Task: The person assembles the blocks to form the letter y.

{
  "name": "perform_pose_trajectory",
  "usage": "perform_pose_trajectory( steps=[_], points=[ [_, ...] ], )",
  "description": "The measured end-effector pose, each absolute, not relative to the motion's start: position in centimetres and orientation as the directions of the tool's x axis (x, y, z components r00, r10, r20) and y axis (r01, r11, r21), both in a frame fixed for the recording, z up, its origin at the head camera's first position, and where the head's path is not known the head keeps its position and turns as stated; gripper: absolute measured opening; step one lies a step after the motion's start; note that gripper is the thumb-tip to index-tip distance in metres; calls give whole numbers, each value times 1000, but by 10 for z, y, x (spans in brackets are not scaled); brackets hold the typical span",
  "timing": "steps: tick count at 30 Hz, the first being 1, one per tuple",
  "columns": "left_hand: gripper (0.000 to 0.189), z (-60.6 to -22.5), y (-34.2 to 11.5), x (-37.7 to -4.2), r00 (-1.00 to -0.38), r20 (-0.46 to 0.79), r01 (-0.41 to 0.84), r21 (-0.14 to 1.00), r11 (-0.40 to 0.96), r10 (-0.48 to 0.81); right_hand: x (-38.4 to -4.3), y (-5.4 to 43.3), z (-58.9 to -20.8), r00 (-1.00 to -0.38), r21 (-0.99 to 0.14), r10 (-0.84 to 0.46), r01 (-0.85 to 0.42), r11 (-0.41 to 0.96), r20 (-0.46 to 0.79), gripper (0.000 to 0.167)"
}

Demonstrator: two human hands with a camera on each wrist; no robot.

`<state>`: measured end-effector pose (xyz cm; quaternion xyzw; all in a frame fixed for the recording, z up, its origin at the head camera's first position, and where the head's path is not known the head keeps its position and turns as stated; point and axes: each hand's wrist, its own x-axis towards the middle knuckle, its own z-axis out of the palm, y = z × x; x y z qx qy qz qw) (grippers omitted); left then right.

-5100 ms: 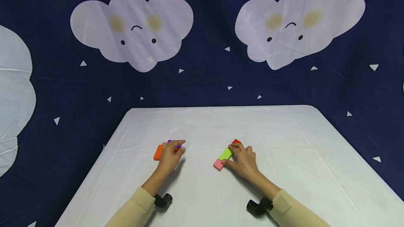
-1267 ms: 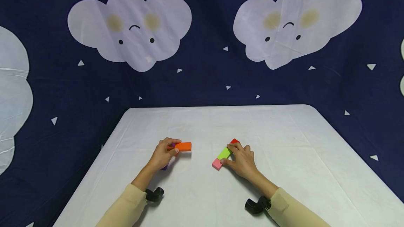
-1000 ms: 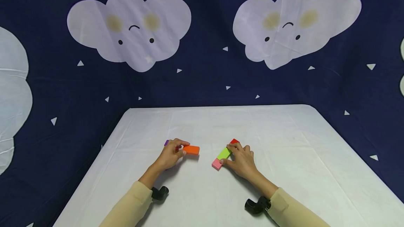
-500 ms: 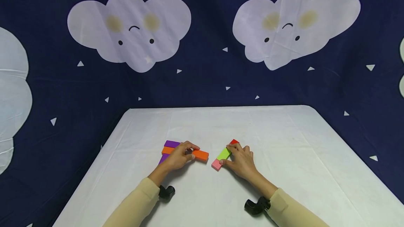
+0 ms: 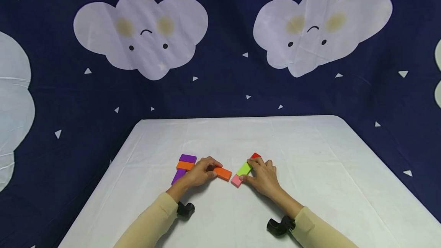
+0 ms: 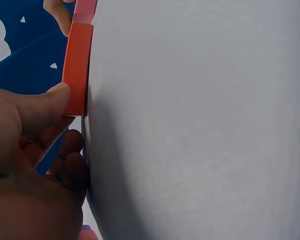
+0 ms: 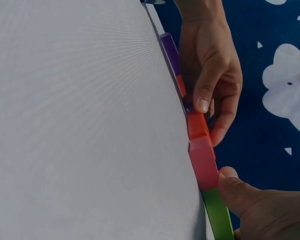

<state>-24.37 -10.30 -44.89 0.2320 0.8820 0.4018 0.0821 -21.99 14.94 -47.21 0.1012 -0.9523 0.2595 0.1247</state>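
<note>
Two hands over a white table [image 5: 310, 144]. The left hand [image 5: 201, 172] pinches an orange block [image 5: 222, 173] just beside a pink block [image 5: 236, 181]; the right hand [image 5: 264, 175] grips the pink block, green block [image 5: 244, 168] and red block [image 5: 255, 155], seemingly already lined up. The orange one appears not yet released. Toward the left edge lie a farther purple block [image 5: 187, 158], second orange block [image 5: 184, 165] and nearer purple block [image 5: 178, 176], ungripped.
</note>
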Motion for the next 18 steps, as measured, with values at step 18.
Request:
perform_pose_trajectory(
  steps=[18],
  points=[
    [36,-448,-100,-233,-945,82,264,765,587,318,-219,149,-471,-951,-464,-129,-251,849,279,64]
  ],
)
